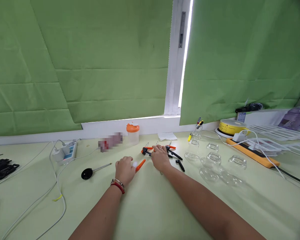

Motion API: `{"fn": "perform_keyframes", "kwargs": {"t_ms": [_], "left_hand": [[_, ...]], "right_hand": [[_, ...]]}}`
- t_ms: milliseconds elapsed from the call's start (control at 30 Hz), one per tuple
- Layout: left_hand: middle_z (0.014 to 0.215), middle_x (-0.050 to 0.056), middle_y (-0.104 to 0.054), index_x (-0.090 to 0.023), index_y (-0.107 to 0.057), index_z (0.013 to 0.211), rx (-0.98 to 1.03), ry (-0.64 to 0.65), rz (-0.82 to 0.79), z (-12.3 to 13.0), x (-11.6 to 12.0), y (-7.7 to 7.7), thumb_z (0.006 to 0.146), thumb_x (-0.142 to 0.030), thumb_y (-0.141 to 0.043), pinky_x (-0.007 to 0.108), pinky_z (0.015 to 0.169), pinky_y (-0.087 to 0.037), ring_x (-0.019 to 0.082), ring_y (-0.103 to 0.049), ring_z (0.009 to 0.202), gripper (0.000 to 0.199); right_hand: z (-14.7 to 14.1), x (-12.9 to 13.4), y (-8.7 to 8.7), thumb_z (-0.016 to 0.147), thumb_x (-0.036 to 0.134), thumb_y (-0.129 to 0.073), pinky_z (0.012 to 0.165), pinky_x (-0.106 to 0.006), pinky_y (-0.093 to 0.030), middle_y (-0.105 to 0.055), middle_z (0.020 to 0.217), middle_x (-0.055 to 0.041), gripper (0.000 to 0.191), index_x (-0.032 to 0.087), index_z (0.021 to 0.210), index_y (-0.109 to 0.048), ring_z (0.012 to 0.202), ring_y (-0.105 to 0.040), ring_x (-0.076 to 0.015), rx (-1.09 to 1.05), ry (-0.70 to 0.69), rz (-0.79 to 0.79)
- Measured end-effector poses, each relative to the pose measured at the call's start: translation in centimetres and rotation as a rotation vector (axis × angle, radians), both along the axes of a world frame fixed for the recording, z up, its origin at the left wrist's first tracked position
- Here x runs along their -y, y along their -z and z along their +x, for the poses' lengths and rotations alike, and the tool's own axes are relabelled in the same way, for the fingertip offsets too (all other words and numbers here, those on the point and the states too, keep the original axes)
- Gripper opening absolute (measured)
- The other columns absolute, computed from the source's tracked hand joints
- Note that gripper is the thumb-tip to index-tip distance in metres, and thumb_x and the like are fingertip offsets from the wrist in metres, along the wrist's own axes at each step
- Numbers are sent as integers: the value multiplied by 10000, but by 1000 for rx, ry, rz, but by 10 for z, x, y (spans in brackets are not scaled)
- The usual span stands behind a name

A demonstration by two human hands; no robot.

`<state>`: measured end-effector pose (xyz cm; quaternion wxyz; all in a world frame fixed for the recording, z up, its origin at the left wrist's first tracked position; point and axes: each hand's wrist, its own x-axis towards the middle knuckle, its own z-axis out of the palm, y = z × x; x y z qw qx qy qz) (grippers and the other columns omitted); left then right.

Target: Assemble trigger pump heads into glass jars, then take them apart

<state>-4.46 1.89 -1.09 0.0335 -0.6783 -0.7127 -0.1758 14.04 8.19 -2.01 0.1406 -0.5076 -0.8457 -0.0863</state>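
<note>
My left hand (125,170) rests low over the pale green table (145,210), its fingers curled around a small white piece (134,164) beside an orange part (140,165). Reaching farther forward, my right hand (160,157) has its fingertips down among black and orange clamp-like parts (147,151); whether it grips one is hidden. More black parts (174,154) lie just right of those fingers, with a separate black piece (180,165) nearer. Left of my left hand lies a round black disc (87,173) with a thin metal rod.
An orange-lidded container (133,134) stands at the back. Clear glass jars (213,158) are at the right, near an orange power strip (252,153). White cables (64,200) and another power strip (70,152) lie left. Black gloves (2,170) sit far left.
</note>
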Motion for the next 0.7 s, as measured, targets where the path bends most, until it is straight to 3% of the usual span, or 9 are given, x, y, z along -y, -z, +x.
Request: {"fn": "perform_keyframes", "kwargs": {"t_ms": [133,233,367,467,600,700], "left_hand": [[1243,146,-515,-172,-539,1116,-32,-264,58,-28,-3,-6,810,-179,-372,446,915,-267,292,-455,1135,349],[1128,200,-569,-135,-598,988,-51,-385,-2,-48,-3,-3,754,-140,-404,503,862,-278,357,-486,1085,303],[927,152,-666,-168,-642,787,-70,-322,-106,-54,-5,4,691,-113,-458,446,773,-341,326,-579,918,214],[842,103,-691,-196,-647,737,-80,-226,-130,-44,-6,6,681,-96,-463,384,745,-361,264,-610,823,217],[902,84,-679,-219,-652,824,-90,-201,-87,-35,-5,1,718,-132,-454,364,774,-359,243,-593,863,240],[1079,124,-611,-210,-621,944,-100,-338,-6,-44,-1,-6,761,-175,-425,470,887,-277,311,-495,1052,271]], "right_hand": [[-12,19,-6,776,86,-485,971,-348,-211,-556,1185,-71,301,207,1003,-641,1152,-378,-232,54,-228,16],[-21,32,-6,815,77,-444,928,-333,-261,-636,975,-81,280,174,1017,-613,1023,-470,-211,129,-425,41],[-28,51,-5,759,60,-489,865,-331,-307,-633,819,-75,198,151,885,-612,887,-526,-203,185,-509,26],[-22,66,-5,699,74,-537,761,-308,-360,-627,841,-71,203,161,868,-608,815,-554,-195,153,-494,-148],[3,82,-1,770,129,-482,678,-278,-397,-621,906,-54,197,197,903,-610,803,-569,-178,-302,-395,-434],[23,88,6,760,176,-513,604,-274,-422,-609,803,-36,158,195,903,-577,713,-574,-167,-740,-261,-756]]}}
